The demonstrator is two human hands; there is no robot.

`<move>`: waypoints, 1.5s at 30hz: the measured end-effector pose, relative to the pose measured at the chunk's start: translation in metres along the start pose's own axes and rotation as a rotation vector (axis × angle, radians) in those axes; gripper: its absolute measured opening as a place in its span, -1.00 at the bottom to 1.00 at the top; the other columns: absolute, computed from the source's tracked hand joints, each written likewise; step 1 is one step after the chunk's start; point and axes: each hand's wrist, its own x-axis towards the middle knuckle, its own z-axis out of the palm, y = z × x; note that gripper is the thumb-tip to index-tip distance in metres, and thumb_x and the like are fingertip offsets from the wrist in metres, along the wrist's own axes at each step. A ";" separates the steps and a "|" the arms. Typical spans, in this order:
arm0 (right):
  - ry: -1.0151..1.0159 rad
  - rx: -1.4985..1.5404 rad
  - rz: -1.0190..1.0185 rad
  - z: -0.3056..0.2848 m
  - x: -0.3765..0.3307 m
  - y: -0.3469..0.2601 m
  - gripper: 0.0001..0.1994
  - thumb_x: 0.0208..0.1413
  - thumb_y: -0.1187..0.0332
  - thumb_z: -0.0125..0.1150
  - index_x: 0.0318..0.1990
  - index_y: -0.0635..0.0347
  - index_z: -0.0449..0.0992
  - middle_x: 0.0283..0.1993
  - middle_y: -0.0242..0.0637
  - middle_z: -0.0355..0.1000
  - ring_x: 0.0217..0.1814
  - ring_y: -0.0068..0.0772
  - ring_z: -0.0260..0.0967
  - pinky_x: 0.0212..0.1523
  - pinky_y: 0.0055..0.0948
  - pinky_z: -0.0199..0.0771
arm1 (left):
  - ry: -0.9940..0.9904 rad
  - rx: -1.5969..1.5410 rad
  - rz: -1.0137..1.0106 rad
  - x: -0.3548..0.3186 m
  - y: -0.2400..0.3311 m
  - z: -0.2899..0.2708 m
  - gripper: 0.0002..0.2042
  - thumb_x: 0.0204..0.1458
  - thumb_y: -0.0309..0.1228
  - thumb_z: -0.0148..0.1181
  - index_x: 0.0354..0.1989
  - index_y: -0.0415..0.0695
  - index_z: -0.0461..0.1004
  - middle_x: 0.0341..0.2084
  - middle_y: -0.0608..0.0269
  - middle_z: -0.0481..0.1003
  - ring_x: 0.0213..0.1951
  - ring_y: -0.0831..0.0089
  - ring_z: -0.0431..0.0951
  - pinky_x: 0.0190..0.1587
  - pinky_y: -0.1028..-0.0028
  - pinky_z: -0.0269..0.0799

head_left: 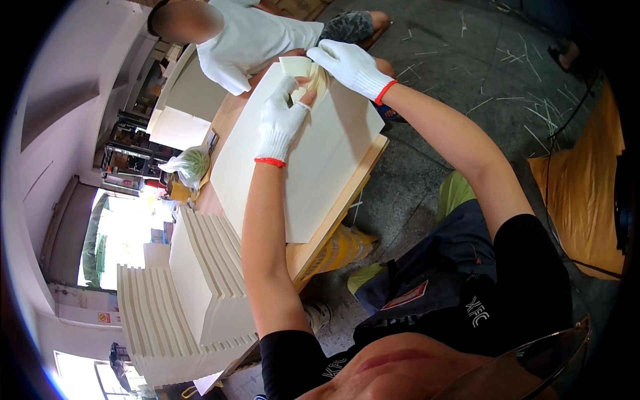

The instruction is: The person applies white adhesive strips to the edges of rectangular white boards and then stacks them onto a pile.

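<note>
My left hand (281,119), in a white knitted glove with a red cuff, rests on a large cream sheet (320,157) near its far end. Bare skin shows at its thumb and a fingertip, which are spread apart. Just beyond, my right hand (352,69), gloved the same way, closes over the edge of a curled cream piece (319,81) at the sheet's far end. Its fingertips are partly hidden. Whether the curled piece is joined to the sheet cannot be made out. The sheet lies on a wooden table (370,160).
Stacked cream boards (157,320) stand at the near left. Past the sheet sits another person (260,40) in a white shirt. A bagged green melon (193,163) lies at the table's left. White strips (533,120) litter the floor; an orange-brown sheet (583,200) is at right.
</note>
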 end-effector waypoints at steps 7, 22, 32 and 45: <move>-0.048 -0.029 0.054 -0.005 0.000 -0.001 -0.53 0.28 -0.06 -0.04 -0.32 0.23 0.43 -0.35 0.07 0.44 -0.23 0.21 0.41 -0.23 -0.01 0.34 | -0.036 0.024 -0.153 0.001 0.012 -0.003 -0.72 0.13 -0.53 -0.02 -0.01 -0.22 0.52 -0.16 0.20 0.50 -0.02 0.43 0.49 0.05 0.45 0.36; -0.128 -0.022 0.122 -0.015 -0.004 -0.016 -0.51 0.27 -0.10 -0.03 -0.27 0.25 0.44 -0.32 0.09 0.47 -0.21 0.20 0.43 -0.20 -0.02 0.36 | 0.013 0.043 0.024 0.001 -0.004 0.001 -0.68 0.13 -0.32 0.16 0.07 -0.05 0.50 -0.22 0.01 0.56 -0.16 0.24 0.56 -0.05 0.34 0.41; -0.055 -0.014 0.087 -0.005 -0.003 -0.006 -0.55 0.25 -0.06 -0.03 -0.21 0.22 0.47 -0.27 0.08 0.50 -0.16 0.19 0.46 -0.16 -0.02 0.40 | -0.028 0.108 0.036 0.001 0.001 0.000 -0.72 0.10 -0.25 0.24 -0.04 -0.03 0.52 -0.24 -0.05 0.59 -0.18 0.09 0.61 -0.08 0.30 0.45; -0.027 -0.001 0.082 -0.005 -0.005 -0.009 -0.53 0.25 -0.08 -0.03 -0.26 0.21 0.47 -0.30 0.06 0.50 -0.20 0.17 0.46 -0.18 -0.03 0.40 | -0.020 0.126 0.061 0.002 -0.001 0.000 -0.67 0.05 -0.25 0.29 -0.01 -0.02 0.52 -0.27 -0.04 0.59 -0.17 0.08 0.60 -0.05 0.27 0.44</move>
